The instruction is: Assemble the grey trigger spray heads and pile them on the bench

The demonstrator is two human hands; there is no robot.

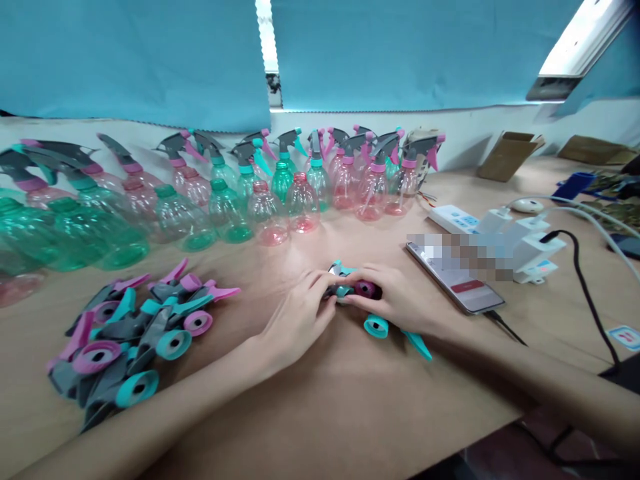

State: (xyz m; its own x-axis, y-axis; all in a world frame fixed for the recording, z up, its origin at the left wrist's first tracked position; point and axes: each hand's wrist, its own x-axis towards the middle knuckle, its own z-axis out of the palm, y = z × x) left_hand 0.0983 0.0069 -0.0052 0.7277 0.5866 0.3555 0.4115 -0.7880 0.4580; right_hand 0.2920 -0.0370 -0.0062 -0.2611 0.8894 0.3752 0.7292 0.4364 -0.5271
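Observation:
My left hand (303, 310) and my right hand (400, 293) meet over the middle of the table. Their fingertips pinch a grey and teal spray trigger head (344, 291), largely covered by the fingers. A pink collar (367, 288) shows under my right fingers; I cannot tell which head it belongs to. Below my right palm, a teal collar (376, 326) and a teal trigger lever (417, 345) stick out on the table. To the left lies a pile of loose spray heads (145, 333), grey with pink or teal collars and levers.
Rows of green and pink clear spray bottles (235, 213) line the back, several topped with trigger heads. On the right are a phone (455, 280) with a cable, a white power strip (453, 219) with plugs, and a cardboard box (507, 157).

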